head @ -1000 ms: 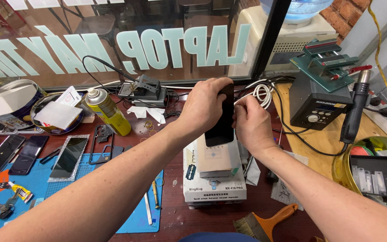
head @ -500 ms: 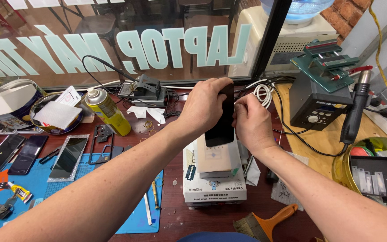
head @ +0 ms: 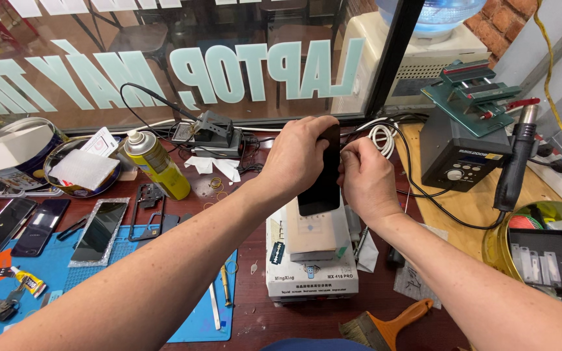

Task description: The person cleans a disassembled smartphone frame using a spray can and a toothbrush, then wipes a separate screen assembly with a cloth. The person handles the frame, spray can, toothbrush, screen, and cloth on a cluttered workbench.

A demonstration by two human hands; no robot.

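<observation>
Centre of the frame, slightly above the middle: left hand [head: 297, 156] closed around the upper part of a black smartphone [head: 321, 174], fingers curled over its top edge, thumb side hidden behind the glass. Right hand [head: 364, 179] pressed to the phone's right edge, fingers bent and pinched against it near the top corner; whether anything small sits between those fingertips, impossible to tell. Phone held nearly upright, dark glossy face toward the camera, screen unlit, lower end hanging free just above a white box-shaped heating machine [head: 312, 257] with a pale pad on top. Little open room around: forearms crossing the lower frame from both corners, glass window directly behind the hands, a coil of white cable [head: 382, 138] just beside the right knuckles, black cables trailing to the right toward a dark hot-air station [head: 458, 155] with its handle [head: 514, 166] standing at the right. Left of centre, a yellow spray can [head: 153, 162] near a soldering iron stand [head: 208, 133]. Lower left, a blue work mat [head: 66, 279] carrying a phone screen [head: 101, 229], two more dark phones [head: 17, 226] at the far left edge. Bottom right of centre, a brush with an orange handle [head: 391, 324] on the brown tabletop.
</observation>
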